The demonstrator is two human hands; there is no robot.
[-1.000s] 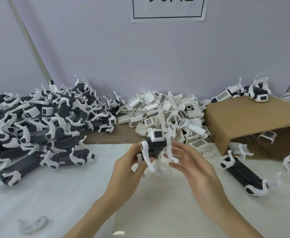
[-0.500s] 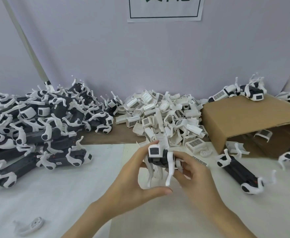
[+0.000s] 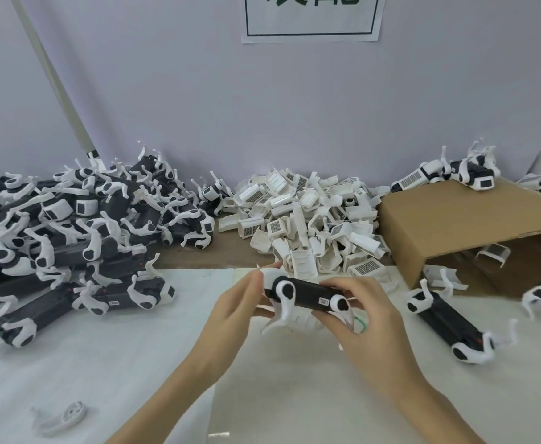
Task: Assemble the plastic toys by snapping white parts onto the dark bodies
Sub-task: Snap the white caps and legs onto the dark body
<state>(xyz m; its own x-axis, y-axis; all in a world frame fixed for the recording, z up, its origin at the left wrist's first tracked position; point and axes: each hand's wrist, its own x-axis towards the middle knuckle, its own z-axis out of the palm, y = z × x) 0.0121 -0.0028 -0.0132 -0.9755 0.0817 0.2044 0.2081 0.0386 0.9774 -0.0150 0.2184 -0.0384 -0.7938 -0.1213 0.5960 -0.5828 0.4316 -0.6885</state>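
Holding one dark body lying sideways at frame centre, left hand pinching its left end, right hand gripping its right end; seemingly mid-fitting; next, probably pressing a white part from the pile behind until snapped.

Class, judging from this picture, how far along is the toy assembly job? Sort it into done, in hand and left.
Done: a big pile of assembled toys lies at the left. In hand: the left hand and right hand hold one dark toy body, white legs attached. Left: a heap of loose white parts behind, and another toy lying at the right.
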